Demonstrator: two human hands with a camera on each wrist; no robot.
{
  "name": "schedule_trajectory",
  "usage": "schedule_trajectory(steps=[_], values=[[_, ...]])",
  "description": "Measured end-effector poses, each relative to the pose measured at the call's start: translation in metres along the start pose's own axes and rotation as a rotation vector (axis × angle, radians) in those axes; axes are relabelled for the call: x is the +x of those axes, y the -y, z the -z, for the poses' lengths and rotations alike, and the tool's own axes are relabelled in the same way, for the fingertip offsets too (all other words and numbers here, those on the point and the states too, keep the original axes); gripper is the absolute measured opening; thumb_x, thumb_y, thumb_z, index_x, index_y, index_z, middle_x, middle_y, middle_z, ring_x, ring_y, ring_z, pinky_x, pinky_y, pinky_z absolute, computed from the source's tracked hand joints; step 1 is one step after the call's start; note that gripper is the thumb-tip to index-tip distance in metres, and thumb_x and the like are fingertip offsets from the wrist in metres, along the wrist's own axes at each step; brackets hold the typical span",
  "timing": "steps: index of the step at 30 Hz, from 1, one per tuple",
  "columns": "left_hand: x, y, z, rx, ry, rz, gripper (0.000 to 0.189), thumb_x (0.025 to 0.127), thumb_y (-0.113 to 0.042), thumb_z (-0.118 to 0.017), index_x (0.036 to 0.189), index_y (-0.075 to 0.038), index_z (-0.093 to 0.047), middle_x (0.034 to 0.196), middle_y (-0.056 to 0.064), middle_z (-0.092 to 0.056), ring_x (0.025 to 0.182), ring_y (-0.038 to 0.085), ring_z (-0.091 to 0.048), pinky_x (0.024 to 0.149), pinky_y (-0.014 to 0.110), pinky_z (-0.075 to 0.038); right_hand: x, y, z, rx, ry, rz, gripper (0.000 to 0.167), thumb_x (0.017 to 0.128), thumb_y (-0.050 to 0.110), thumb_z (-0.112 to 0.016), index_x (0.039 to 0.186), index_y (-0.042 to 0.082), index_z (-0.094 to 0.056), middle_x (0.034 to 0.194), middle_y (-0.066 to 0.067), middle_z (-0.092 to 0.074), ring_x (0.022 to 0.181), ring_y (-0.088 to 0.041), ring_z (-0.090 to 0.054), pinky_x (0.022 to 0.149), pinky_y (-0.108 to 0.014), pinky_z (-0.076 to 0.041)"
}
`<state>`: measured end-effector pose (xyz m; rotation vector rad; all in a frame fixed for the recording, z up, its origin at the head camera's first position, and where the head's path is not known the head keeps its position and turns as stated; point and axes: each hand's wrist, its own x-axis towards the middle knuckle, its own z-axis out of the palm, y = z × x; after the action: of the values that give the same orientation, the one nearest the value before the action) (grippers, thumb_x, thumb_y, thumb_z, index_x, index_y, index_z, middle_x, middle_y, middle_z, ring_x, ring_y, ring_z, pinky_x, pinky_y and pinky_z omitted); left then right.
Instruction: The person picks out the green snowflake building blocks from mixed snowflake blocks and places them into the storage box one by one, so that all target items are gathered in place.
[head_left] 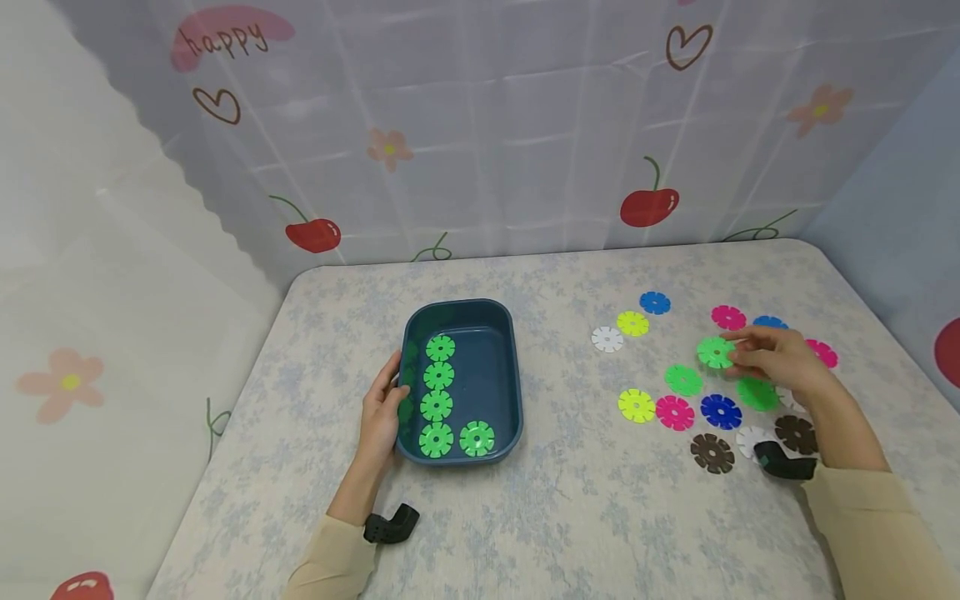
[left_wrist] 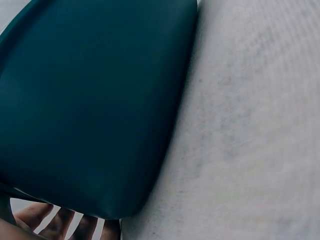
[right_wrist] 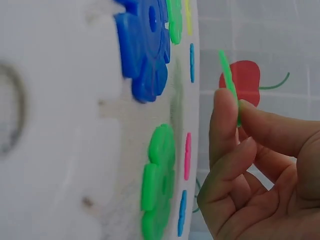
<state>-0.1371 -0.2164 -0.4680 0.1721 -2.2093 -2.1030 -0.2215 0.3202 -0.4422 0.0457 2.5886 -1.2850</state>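
our left hand (head_left: 381, 412) grips the left side of a deep blue, rounded-rectangular plastic tray (head_left: 483, 367), thumb over the rim and fingers along the outside; we judge this is to steady it, since a tray on a smooth-looking top could slide. our right hand (head_left: 780, 360) has thumb and fingertips clamped on the edge of a bright green, notched, flower-shaped plastic disc (head_left: 713, 351), held clear of the pale, grey-blue-patterned table (head_left: 570, 508). we probably pinch the rim because so thin a piece offers little else to hold. inside the tray lie five matching green discs (head_left: 437, 406), four in a line along the left wall and one beside the nearest, apparently set singly so each lies flat. two loose green discs (head_left: 683, 381) lie near our right hand, among yellow, pink, blue, white and brown notched plastic discs (head_left: 675, 413), mostly spread out, which likely gives fingers room.
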Motion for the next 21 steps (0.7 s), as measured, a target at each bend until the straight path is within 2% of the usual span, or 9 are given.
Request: schedule_trajectory(steps=[4,8,10,12,17,21], values=[[0.0,0.0,0.0,0.008,-0.003,0.006,0.055,0.102,-0.005,-0.038,0.155,-0.016,-0.03,0.16,0.003,-0.028,0.146,0.024,-0.03,0.104,0.021,-0.033,-0.002,0.01,0.002,0.02,-0.025,0.03,0.048,0.1,0.017,-0.055,0.137,-0.01,-0.044,0.096,-0.009,-0.054,0.074,-0.001,-0.07,0.068,-0.019,-0.053],[0.0,-0.001,0.0,0.008,-0.008,0.007,0.055,0.101,-0.005,-0.039,0.155,-0.016,-0.03,0.161,0.003,-0.028,0.146,0.024,-0.029,0.111,0.036,-0.029,-0.003,0.025,0.002,0.036,-0.054,0.051,0.048,0.099,0.023,-0.057,0.136,-0.007,-0.046,0.083,0.011,-0.059,0.074,0.004,-0.068,0.065,-0.022,-0.052],[0.001,-0.001,0.0,0.006,-0.01,0.008,0.055,0.101,-0.005,-0.039,0.155,-0.016,-0.03,0.16,0.003,-0.028,0.146,0.024,-0.029,0.112,0.039,-0.028,-0.003,0.033,0.001,0.055,-0.052,0.06,0.049,0.099,0.024,-0.056,0.136,-0.006,-0.046,0.08,0.017,-0.059,0.075,0.005,-0.068,0.066,-0.022,-0.052],[0.001,-0.001,0.0,0.002,-0.01,0.01,0.055,0.101,-0.005,-0.039,0.155,-0.016,-0.031,0.16,0.002,-0.028,0.146,0.024,-0.029,0.111,0.037,-0.028,-0.002,0.042,-0.001,0.064,-0.044,0.064,0.05,0.099,0.025,-0.057,0.137,-0.005,-0.046,0.081,0.017,-0.059,0.075,0.005,-0.068,0.067,-0.021,-0.052],[0.001,-0.001,-0.001,-0.001,-0.006,0.011,0.056,0.101,-0.005,-0.039,0.155,-0.016,-0.03,0.161,0.002,-0.028,0.146,0.023,-0.029,0.107,0.028,-0.031,0.005,0.063,-0.01,0.068,-0.026,0.096,0.049,0.099,0.023,-0.058,0.138,-0.003,-0.047,0.089,0.003,-0.056,0.076,0.006,-0.067,0.07,-0.019,-0.053],[0.0,0.001,-0.001,-0.004,-0.006,0.009,0.056,0.101,-0.006,-0.04,0.155,-0.016,-0.03,0.16,0.002,-0.028,0.145,0.023,-0.03,0.107,0.03,-0.031,0.012,0.081,-0.02,0.078,-0.004,0.124,0.047,0.098,0.019,-0.059,0.138,-0.003,-0.048,0.096,-0.004,-0.053,0.075,0.004,-0.068,0.07,-0.019,-0.053]])
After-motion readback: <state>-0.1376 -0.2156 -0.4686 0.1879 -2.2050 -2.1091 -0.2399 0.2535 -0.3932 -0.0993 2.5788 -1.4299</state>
